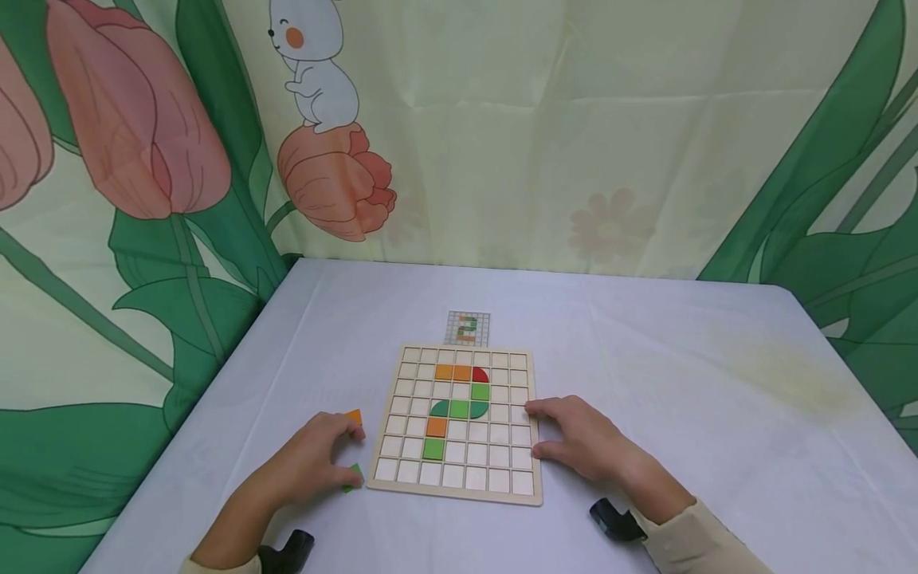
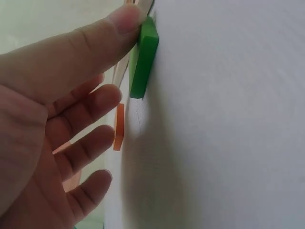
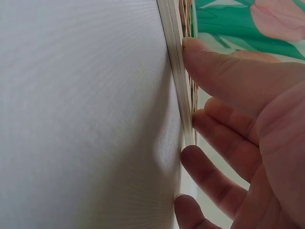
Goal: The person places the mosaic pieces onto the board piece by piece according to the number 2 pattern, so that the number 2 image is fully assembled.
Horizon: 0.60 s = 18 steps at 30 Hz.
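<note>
A wooden grid board [image 1: 452, 496] lies on the table. Orange squares [image 1: 462, 373], a red quarter-round [image 1: 480, 375], light green squares [image 1: 433, 449] and dark green curved pieces [image 1: 478, 410] sit in its cells. My left hand [image 1: 311, 454] is by the board's left side, thumb touching a loose green square tile [image 2: 145, 59], fingers spread apart from the thumb. Close to those fingers lies an orange tile [image 2: 120, 126], partly hidden by them in the head view. At the board's right edge, my right hand [image 1: 584, 438] rests its thumb and a fingertip on the frame, fingers loosely bent.
A small pattern card [image 1: 468, 328] with a coloured figure on a grid lies just beyond the board's far edge. White cloth [image 1: 645, 351] covers the table. Behind it hangs a printed curtain [image 1: 502, 159] with tulips and a rabbit.
</note>
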### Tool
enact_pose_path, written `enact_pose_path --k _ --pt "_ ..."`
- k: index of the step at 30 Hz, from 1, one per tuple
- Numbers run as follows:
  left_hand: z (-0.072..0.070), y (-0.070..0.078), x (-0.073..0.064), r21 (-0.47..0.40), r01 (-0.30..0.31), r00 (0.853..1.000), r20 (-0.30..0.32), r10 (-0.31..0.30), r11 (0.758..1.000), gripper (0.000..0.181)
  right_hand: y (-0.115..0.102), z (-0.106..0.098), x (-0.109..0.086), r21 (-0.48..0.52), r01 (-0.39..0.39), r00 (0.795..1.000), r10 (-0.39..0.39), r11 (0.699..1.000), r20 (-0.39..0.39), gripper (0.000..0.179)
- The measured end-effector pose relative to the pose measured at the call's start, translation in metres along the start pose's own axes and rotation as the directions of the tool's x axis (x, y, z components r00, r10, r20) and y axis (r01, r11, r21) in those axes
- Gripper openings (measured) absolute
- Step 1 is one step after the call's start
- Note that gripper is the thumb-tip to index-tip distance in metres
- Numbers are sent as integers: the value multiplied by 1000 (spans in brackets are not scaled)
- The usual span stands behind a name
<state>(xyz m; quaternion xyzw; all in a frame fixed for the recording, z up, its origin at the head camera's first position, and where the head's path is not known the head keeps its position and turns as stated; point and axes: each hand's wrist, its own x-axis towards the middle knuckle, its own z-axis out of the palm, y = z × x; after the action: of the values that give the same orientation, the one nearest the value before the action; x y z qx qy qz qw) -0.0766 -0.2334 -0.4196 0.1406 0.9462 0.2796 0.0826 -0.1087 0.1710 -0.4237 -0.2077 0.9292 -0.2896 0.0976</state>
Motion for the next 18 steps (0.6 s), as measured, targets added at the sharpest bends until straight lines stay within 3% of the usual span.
enact_pose_path --k 8,18 --pt "1 5 9 -6 116 993 24 -116 993 36 -1 -1 -1 3 -2 1000 2 1000 -8 56" --pt "2 6 18 71 57 998 -1 -57 996 22 -2 -1 -1 -2 8 1000 -8 1000 -10 56"
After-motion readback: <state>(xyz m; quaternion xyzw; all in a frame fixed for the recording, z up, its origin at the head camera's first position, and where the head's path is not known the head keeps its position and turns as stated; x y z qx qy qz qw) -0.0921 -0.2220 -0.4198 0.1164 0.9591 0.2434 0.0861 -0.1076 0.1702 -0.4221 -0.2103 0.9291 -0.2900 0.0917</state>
